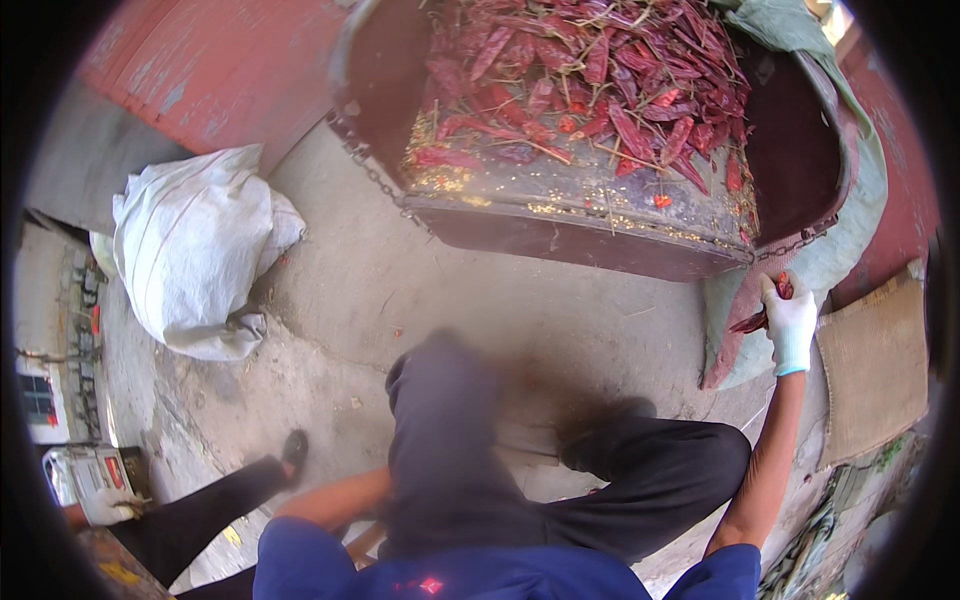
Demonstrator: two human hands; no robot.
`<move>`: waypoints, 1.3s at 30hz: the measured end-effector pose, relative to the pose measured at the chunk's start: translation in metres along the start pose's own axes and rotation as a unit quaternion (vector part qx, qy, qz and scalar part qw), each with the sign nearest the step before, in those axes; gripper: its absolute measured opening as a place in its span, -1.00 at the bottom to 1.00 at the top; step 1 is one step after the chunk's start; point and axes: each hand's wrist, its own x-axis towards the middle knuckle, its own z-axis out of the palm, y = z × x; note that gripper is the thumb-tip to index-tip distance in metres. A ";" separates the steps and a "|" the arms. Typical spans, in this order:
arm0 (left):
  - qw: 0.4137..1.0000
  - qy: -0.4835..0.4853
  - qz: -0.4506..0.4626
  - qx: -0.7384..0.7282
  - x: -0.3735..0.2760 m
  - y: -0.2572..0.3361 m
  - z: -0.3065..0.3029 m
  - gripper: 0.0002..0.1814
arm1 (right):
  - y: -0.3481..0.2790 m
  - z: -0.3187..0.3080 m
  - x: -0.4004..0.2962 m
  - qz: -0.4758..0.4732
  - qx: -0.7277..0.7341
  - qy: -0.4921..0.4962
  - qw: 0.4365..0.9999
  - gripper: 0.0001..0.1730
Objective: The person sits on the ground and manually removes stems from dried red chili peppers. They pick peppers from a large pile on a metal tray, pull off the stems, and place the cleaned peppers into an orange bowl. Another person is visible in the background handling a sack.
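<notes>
My right hand (pixel 791 319), in a white knit glove with a pale blue cuff, holds dried red chili peppers (pixel 752 322) out to the right, beside a green and pink woven cloth. Ahead of me, a heap of dried red chilies (pixel 592 82) with stems lies on the bed of a dark red metal cart (pixel 585 236). Yellow seeds are scattered along the bed's near edge. My left hand is out of view; the left forearm passes down behind my left leg.
A white woven sack (pixel 199 247) sits on the concrete floor at left. Chains hang at the cart's corners. A flattened brown cardboard piece (pixel 874 371) is at right. At lower left, another person's gloved hand (pixel 111 506) and dark-trousered leg show near a white container (pixel 79 472).
</notes>
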 end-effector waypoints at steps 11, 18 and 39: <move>0.839 0.412 0.052 -0.350 -0.112 -0.019 -0.057 -0.58 | -0.127 -0.022 -0.080 0.034 0.455 -0.170 0.873 -0.66; 0.639 0.629 0.174 -0.407 -0.139 0.153 -0.087 -0.64 | -0.101 0.020 -0.100 0.115 0.618 -0.249 0.737 -0.62; 0.791 0.505 0.322 -0.123 -0.090 0.256 -0.200 -0.71 | -0.114 0.008 -0.134 0.100 0.630 -0.247 0.729 -0.60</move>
